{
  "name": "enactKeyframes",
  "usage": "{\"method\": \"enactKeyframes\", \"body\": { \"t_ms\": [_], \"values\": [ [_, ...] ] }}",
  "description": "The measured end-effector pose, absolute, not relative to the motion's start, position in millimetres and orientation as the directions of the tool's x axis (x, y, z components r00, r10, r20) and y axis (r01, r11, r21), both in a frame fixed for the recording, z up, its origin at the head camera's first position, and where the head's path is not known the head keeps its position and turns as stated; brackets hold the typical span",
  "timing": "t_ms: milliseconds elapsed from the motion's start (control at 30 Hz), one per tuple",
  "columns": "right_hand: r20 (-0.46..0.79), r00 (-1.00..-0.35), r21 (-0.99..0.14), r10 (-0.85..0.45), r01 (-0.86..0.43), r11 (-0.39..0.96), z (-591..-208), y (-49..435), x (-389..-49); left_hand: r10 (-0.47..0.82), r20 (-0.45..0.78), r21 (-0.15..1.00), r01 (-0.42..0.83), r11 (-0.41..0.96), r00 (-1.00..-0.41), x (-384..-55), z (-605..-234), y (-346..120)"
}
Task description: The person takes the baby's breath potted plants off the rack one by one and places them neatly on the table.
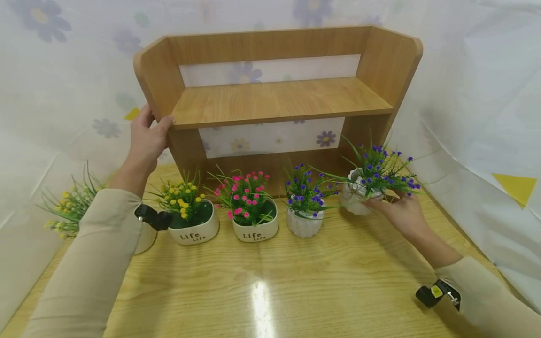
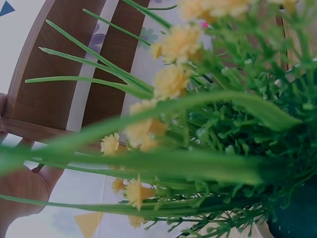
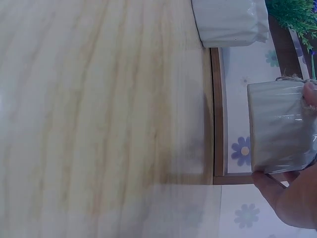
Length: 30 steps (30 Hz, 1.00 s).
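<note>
My left hand point(image 1: 148, 136) grips the left side of a two-tier wooden shelf point(image 1: 270, 101), thumb at the front edge by the middle board. In my right hand point(image 1: 401, 213) is a white ribbed flowerpot point(image 3: 280, 126) with purple artificial flowers point(image 1: 380, 171). The thumb lies on the pot's wall and fingers reach under its side; in the right wrist view it hangs clear of the table. Left of it stands a similar white pot point(image 1: 304, 223) with purple flowers. Yellow flowers point(image 2: 171, 84) fill much of the left wrist view, partly covering the left hand.
In front of the shelf stand a cream "Life" pot point(image 1: 255, 231) with pink flowers and another cream pot point(image 1: 196, 233) with yellow ones. A further yellow-flowered plant point(image 1: 69, 209) is partly behind the left sleeve. Flower-patterned sheeting point(image 1: 473, 117) surrounds the wooden table point(image 1: 224, 286).
</note>
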State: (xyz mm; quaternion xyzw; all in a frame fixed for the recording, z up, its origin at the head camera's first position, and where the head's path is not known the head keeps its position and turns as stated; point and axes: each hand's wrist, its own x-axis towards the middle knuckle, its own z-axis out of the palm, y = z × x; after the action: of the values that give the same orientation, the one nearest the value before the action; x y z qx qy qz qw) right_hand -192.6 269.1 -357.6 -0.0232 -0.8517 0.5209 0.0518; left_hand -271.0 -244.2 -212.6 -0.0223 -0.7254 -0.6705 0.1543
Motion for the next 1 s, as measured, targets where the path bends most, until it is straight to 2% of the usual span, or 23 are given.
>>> {"method": "enactKeyframes", "body": {
  "t_ms": [200,433,667,1000],
  "values": [
    [0.124,-0.989,-0.886,0.082,-0.073,0.459,-364,274,-188,-0.172,0.25,0.967,0.235,0.102,-0.953,-271,-213,-245],
    [0.05,-0.996,-0.881,0.074,-0.009,0.473,-368,282,-181,-0.175,0.252,0.965,0.235,0.114,-0.952,-272,-214,-246],
    [0.08,-0.995,-0.862,0.061,-0.038,0.506,-374,289,-180,-0.168,0.264,0.963,0.249,0.104,-0.95,-272,-214,-247],
    [-0.005,-0.998,-0.816,0.065,0.042,0.576,-378,296,-179,-0.166,0.258,0.963,0.241,0.12,-0.952,-272,-213,-245]
  ]
}}
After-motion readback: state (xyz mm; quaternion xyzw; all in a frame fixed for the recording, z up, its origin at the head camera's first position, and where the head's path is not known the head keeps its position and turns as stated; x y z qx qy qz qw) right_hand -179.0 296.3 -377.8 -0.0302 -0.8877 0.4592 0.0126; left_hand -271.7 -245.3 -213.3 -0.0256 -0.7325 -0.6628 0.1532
